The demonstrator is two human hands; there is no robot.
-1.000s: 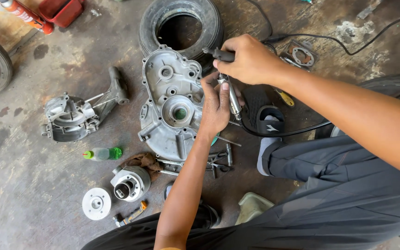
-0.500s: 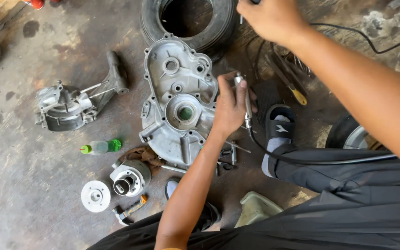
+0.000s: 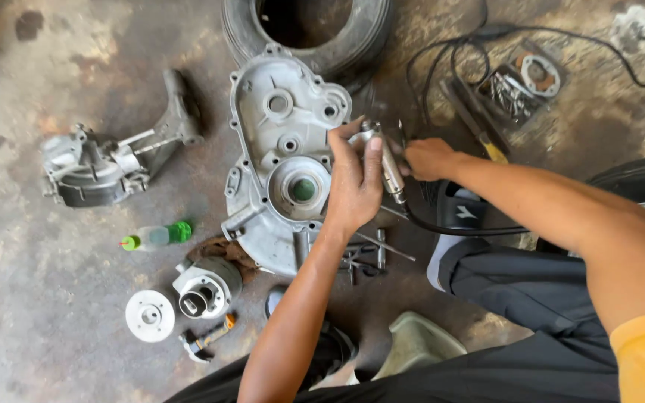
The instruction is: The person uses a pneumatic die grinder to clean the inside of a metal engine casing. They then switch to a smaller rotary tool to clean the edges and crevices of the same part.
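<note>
Right hand (image 3: 427, 158) returned — meets slim metal tool (image 3: 387, 163).

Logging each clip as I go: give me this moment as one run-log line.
left hand: holds metal tool at engine cover | right hand: on tool by black hose | floor: tyre, green-capped bottle
</note>
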